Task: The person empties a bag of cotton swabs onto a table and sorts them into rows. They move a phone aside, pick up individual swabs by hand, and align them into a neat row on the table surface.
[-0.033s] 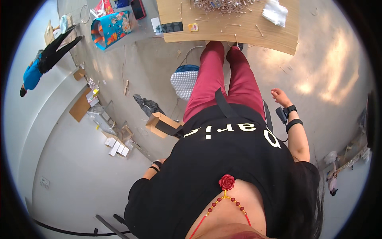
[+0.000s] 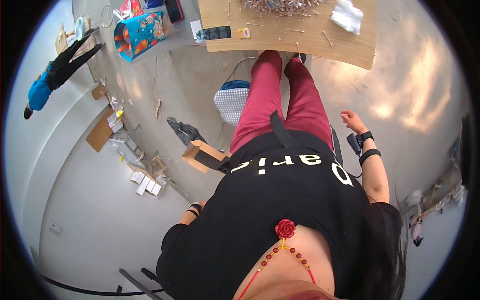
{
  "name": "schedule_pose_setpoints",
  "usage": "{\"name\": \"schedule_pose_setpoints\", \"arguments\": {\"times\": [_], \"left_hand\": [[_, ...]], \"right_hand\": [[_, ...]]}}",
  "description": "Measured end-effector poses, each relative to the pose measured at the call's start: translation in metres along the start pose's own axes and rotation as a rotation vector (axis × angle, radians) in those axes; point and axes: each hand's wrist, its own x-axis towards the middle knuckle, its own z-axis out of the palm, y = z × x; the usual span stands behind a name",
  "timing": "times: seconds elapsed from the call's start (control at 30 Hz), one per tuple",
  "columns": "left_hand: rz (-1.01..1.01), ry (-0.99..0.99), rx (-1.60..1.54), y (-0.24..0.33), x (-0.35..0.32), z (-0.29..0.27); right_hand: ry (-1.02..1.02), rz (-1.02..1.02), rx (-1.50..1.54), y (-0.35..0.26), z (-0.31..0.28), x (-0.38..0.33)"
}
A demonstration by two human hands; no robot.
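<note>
My right hand hangs beside my right thigh, away from the table, fingers loosely bent with small gaps and nothing visible in them. A black strapped device sits at that wrist. Of my left arm only the banded wrist shows; my torso hides the hand. Ahead stands a wooden table, bearing a heap of cotton swabs cut off by the upper edge. Several loose swabs lie around it, with a white plastic bag at the right and a small yellow box near the front edge.
Left of the table are a blue flowered bag and a phone. On the floor side stand a checked stool and an open cardboard box. A person in blue is at the far left.
</note>
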Motion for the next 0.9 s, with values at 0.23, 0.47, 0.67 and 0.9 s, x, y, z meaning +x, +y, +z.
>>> {"name": "schedule_pose_setpoints", "arguments": {"times": [0.23, 0.47, 0.67, 0.9], "left_hand": [[-0.356, -0.064, 0.480, -0.066, 0.009, -0.083], [-0.195, 0.541, 0.908, 0.104, 0.134, -0.230], [0.541, 0.716, 0.839, 0.357, 0.218, -0.312], [0.624, 0.460, 0.933, 0.523, 0.255, -0.320]], "right_hand": [[0.061, -0.004, -0.001, -0.036, 0.017, -0.004], [0.222, -0.016, 0.183, -0.060, 0.090, 0.021], [0.349, -0.115, 0.129, -0.099, 0.154, 0.054], [0.504, -0.124, 0.270, -0.144, 0.183, 0.087]]}}
